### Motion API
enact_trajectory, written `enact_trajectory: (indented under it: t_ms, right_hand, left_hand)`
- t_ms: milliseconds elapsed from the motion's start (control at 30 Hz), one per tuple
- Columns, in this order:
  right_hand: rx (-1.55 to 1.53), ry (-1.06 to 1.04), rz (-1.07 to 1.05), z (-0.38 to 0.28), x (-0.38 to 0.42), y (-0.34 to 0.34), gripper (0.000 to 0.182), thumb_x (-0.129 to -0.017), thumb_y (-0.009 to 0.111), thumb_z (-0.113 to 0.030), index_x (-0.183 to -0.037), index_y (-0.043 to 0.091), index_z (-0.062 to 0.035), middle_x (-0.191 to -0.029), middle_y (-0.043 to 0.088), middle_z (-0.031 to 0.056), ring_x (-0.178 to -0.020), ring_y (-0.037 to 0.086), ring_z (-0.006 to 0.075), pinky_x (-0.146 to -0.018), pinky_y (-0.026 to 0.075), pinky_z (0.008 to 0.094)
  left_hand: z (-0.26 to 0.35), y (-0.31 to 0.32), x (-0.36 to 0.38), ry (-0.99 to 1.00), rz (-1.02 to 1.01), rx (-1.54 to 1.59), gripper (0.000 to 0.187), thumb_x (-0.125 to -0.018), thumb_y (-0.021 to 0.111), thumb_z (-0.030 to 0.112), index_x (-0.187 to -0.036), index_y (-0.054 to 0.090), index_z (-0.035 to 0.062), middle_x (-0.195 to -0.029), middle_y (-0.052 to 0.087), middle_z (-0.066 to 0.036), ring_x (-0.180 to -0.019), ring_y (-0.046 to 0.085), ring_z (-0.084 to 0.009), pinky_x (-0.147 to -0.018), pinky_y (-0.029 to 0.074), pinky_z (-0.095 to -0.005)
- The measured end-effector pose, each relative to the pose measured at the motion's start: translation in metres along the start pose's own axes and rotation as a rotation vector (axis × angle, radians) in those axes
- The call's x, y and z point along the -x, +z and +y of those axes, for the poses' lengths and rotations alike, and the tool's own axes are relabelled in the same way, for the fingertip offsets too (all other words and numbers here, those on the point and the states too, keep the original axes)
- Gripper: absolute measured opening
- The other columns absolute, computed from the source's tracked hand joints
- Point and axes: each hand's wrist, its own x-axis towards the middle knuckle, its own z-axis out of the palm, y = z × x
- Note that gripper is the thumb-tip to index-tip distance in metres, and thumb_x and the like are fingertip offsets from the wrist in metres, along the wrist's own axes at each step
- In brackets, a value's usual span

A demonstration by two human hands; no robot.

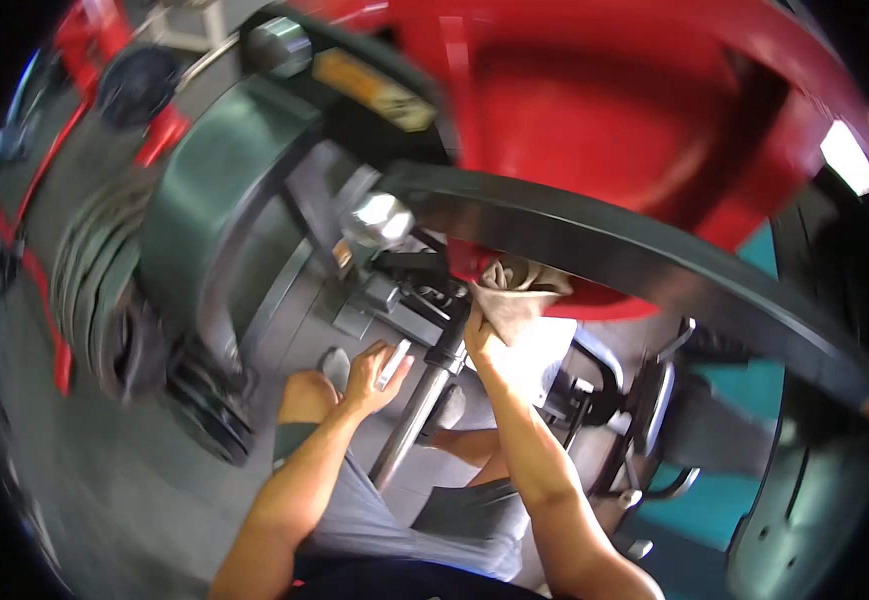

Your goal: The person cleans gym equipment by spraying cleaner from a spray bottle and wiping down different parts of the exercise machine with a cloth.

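Note:
My right hand (481,332) reaches forward with its fingers closed on a crumpled beige cloth (523,300). The cloth is pressed up by the underside of a big red machine part (615,150), beneath a curved dark metal arm (595,225); the fingertips are partly hidden in it. Lower and to the left, my left hand (363,378) is closed around a small, pale, narrow object (394,365) whose kind I cannot make out. Between my two forearms a bare metal bar with a black collar (417,415) slants upward to the machine.
Weight plates (205,415) and a stack of grey ridged discs (105,270) stand at the left. A green-grey curved housing (225,190) rises close by on that side. Padded machine parts with handles (660,410) are to the right. My bent legs (355,500) are below.

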Motion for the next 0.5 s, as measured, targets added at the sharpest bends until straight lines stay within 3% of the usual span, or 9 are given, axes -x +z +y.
enact_trajectory:
  t_ms: [67, 100, 133, 167, 300, 433, 467, 500]
  right_hand:
    - [-0.161, -0.344, 0.142, -0.033, -0.051, -0.020, 0.046, -0.084, 0.056, -0.016, -0.129, 0.062, -0.0084, -0.145, 0.047, 0.0216, -0.127, 0.042, 0.0504, -0.108, 0.030, 0.0661]
    - [0.113, -0.351, -0.277, -0.063, -0.078, -0.040, 0.059, -0.084, 0.055, -0.014, -0.142, 0.051, -0.0097, -0.144, 0.047, 0.0195, -0.122, 0.046, 0.0462, -0.105, 0.035, 0.0618]
    - [0.274, -0.554, -0.389, -0.062, -0.091, -0.022, 0.058, -0.089, 0.049, -0.016, -0.146, 0.045, -0.0102, -0.142, 0.047, 0.0182, -0.124, 0.045, 0.0433, -0.103, 0.037, 0.0599]
    - [0.288, -0.597, -0.473, -0.057, -0.096, -0.007, 0.055, -0.090, 0.049, -0.019, -0.144, 0.047, -0.0099, -0.137, 0.050, 0.0183, -0.121, 0.048, 0.0425, -0.101, 0.039, 0.0582]
    - [0.250, -0.403, -0.709, -0.042, -0.082, 0.067, 0.048, -0.094, 0.048, -0.030, -0.137, 0.054, -0.0089, -0.117, 0.059, 0.0187, -0.110, 0.058, 0.0391, -0.093, 0.047, 0.0510]
    - [0.270, -0.183, -0.893, -0.050, -0.069, 0.091, 0.047, -0.099, 0.048, -0.041, -0.129, 0.060, -0.0078, -0.097, 0.069, 0.0190, -0.099, 0.068, 0.0358, -0.085, 0.055, 0.0439]
    - [0.265, -0.173, -0.894, -0.047, -0.061, 0.089, 0.048, -0.100, 0.048, -0.044, -0.127, 0.062, -0.0076, -0.092, 0.071, 0.0191, -0.096, 0.070, 0.0350, -0.083, 0.057, 0.0421]
    - [0.233, -0.330, -0.707, -0.034, -0.044, 0.086, 0.047, -0.101, 0.048, -0.042, -0.129, 0.061, -0.0066, -0.096, 0.071, 0.0197, -0.098, 0.069, 0.0339, -0.085, 0.056, 0.0418]
  left_hand:
    - [0.010, -0.001, -0.003, 0.014, 0.057, 0.001, 0.019, -0.092, 0.067, 0.021, -0.096, 0.068, 0.0026, -0.080, 0.064, -0.015, -0.074, 0.063, -0.0349, -0.066, 0.051, -0.0441]
    - [0.013, -0.002, -0.003, -0.003, 0.041, -0.025, 0.021, -0.092, 0.067, 0.021, -0.101, 0.068, 0.0027, -0.081, 0.065, -0.014, -0.076, 0.064, -0.0330, -0.067, 0.052, -0.0433]
    - [0.010, 0.002, -0.002, 0.043, 0.065, -0.049, 0.021, -0.092, 0.067, 0.021, -0.103, 0.068, 0.0032, -0.081, 0.065, -0.013, -0.076, 0.064, -0.0321, -0.067, 0.053, -0.0424]
    - [0.011, 0.003, 0.001, 0.051, 0.071, -0.074, 0.022, -0.091, 0.067, 0.021, -0.105, 0.068, 0.0038, -0.081, 0.065, -0.012, -0.076, 0.065, -0.0315, -0.068, 0.054, -0.0419]
    - [0.019, 0.001, 0.001, 0.004, 0.105, -0.123, 0.019, -0.091, 0.068, 0.019, -0.104, 0.068, 0.0058, -0.083, 0.064, -0.011, -0.076, 0.065, -0.0305, -0.068, 0.054, -0.0412]
    - [0.016, -0.008, -0.003, -0.067, 0.132, -0.026, 0.019, -0.091, 0.069, 0.024, -0.096, 0.070, 0.0059, -0.086, 0.066, -0.012, -0.077, 0.065, -0.0329, -0.067, 0.053, -0.0413]
    - [0.015, -0.009, -0.007, -0.057, 0.110, -0.043, 0.020, -0.091, 0.070, 0.025, -0.095, 0.070, 0.0052, -0.086, 0.066, -0.013, -0.076, 0.065, -0.0335, -0.066, 0.053, -0.0414]
    - [0.015, -0.011, -0.011, -0.055, 0.108, -0.047, 0.021, -0.090, 0.070, 0.024, -0.095, 0.069, 0.0038, -0.083, 0.064, -0.013, -0.074, 0.064, -0.0341, -0.065, 0.051, -0.0418]
